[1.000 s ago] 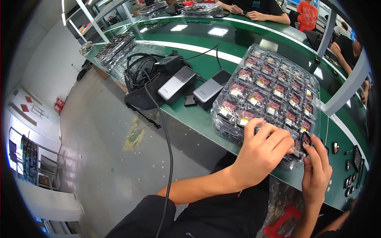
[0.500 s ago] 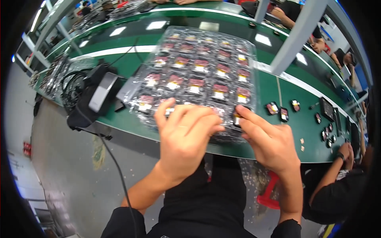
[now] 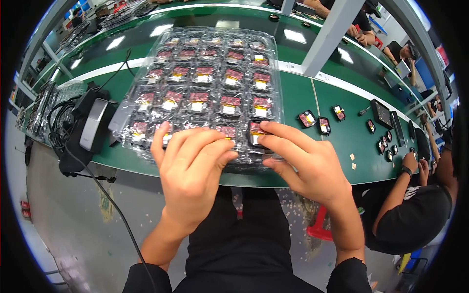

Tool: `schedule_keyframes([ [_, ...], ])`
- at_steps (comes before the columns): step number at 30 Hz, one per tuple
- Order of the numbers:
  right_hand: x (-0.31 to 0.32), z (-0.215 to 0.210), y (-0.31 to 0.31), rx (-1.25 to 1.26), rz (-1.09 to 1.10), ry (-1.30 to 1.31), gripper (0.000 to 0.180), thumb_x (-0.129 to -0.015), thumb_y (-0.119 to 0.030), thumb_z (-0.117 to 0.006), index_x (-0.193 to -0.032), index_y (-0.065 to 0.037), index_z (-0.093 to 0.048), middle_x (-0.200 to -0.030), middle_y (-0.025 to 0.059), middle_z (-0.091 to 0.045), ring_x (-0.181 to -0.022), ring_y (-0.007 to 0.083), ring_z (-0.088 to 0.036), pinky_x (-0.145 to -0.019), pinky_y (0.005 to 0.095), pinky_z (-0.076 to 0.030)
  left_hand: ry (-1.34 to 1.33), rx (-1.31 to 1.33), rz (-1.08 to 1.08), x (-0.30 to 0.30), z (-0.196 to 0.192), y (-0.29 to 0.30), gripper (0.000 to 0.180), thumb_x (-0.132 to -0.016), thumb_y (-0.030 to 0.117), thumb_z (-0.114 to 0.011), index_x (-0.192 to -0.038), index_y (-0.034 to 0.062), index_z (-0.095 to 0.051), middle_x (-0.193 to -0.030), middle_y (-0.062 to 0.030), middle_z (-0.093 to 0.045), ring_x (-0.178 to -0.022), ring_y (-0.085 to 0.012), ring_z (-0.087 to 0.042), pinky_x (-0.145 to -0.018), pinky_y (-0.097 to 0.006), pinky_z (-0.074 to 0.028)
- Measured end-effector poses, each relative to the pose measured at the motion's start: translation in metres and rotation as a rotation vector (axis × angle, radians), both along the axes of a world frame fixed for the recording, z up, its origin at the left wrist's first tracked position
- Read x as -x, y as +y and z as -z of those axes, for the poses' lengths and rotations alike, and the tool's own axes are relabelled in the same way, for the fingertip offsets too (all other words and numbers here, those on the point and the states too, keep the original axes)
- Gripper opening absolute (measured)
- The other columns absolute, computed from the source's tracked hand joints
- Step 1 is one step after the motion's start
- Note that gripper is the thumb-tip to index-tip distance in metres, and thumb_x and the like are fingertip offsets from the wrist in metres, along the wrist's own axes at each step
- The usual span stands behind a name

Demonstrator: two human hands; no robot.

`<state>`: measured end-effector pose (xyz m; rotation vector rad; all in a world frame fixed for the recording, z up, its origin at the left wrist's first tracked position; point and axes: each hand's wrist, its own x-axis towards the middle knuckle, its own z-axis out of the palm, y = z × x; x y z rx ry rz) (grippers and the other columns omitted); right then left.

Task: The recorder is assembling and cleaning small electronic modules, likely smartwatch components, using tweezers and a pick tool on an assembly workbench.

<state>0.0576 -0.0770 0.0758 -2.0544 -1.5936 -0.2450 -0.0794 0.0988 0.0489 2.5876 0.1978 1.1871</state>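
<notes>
A clear plastic tray (image 3: 246,68) lies on the green bench in front of me. Its pockets hold rows of small black device housings with red circuit boards and yellow-and-white parts. My left hand (image 3: 190,166) is curled over the near edge, fingers across the front row and thumb at the rim; its fingertips are partly hidden. At the near right corner pocket, my right hand (image 3: 308,166) rests its index and middle fingertips on a device housing (image 3: 255,136). The right thumb is spread apart, low beside the tray's edge.
Loose device housings (image 3: 324,126) lie right of the tray, with more near a black box (image 3: 381,114). A silver-and-black device (image 3: 93,124) with coiled cables stands left. A grey post (image 3: 332,36) rises behind. A co-worker (image 3: 410,210) sits at right; others work across the bench.
The view has shifted, so the tray and bench appear further left. My right thumb has come away from the corner housing; two fingertips stay on it. My left hand keeps its place on the tray.
</notes>
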Motion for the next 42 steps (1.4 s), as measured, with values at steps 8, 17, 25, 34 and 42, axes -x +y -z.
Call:
schedule_keyframes([
  [8,-0.035,0.019,-0.026,-0.326,0.572,0.424,0.029,-0.089,-0.016,-0.073,-0.114,-0.003,-0.070,-0.120,0.0174,-0.066,-0.085,0.0315,-0.070,-0.079,0.0383,-0.055,0.024,0.028,0.003,0.004,0.005,-0.001,0.017,-0.076,0.012,-0.081,-0.091,0.0083,-0.073,-0.097,-0.0008,-0.071,-0.101,-0.0232,-0.065,-0.111,-0.049,-0.031],
  [17,-0.024,0.057,-0.031,0.017,0.603,0.072,0.031,-0.085,-0.024,-0.077,-0.110,-0.008,-0.071,-0.129,0.0133,-0.064,-0.088,0.0354,-0.070,-0.076,0.0427,-0.057,-0.233,0.047,0.240,0.024,0.008,-0.020,0.025,-0.073,0.004,-0.080,-0.096,0.0114,-0.075,-0.099,-0.0036,-0.069,-0.099,-0.0267,-0.069,-0.109,-0.059,-0.037],
  [25,0.010,0.047,-0.060,-0.178,0.458,0.565,0.050,-0.072,-0.012,-0.089,-0.116,-0.002,-0.066,-0.117,0.0118,-0.071,-0.054,0.0068,-0.042,-0.050,0.0187,-0.035,0.177,1.095,0.724,0.028,0.048,-0.069,0.013,-0.089,0.005,-0.073,-0.100,-0.0016,-0.069,-0.099,-0.0150,-0.071,-0.095,-0.0266,-0.071,-0.090,-0.041,-0.056],
  [34,0.046,0.046,-0.053,-0.198,-0.185,0.673,0.065,-0.072,-0.024,-0.090,-0.127,-0.003,-0.062,-0.123,0.0155,-0.070,-0.067,0.0153,-0.065,-0.056,0.0221,-0.053,0.104,2.216,1.046,0.025,0.069,-0.076,0.064,-0.087,0.036,-0.079,-0.129,0.0042,-0.042,-0.125,-0.0156,-0.057,-0.118,-0.0287,-0.061,-0.101,-0.045,-0.052],
  [42,0.061,0.036,-0.055,-0.123,0.013,0.602,0.068,-0.074,-0.028,-0.089,-0.129,-0.001,-0.060,-0.115,0.0121,-0.047,-0.082,0.0164,-0.063,-0.067,0.0271,-0.055,-0.098,2.257,0.959,0.032,0.077,-0.078,0.068,-0.078,0.019,-0.087,-0.135,0.0029,-0.053,-0.131,-0.0140,-0.056,-0.120,-0.0275,-0.060,-0.104,-0.041,-0.051],
])
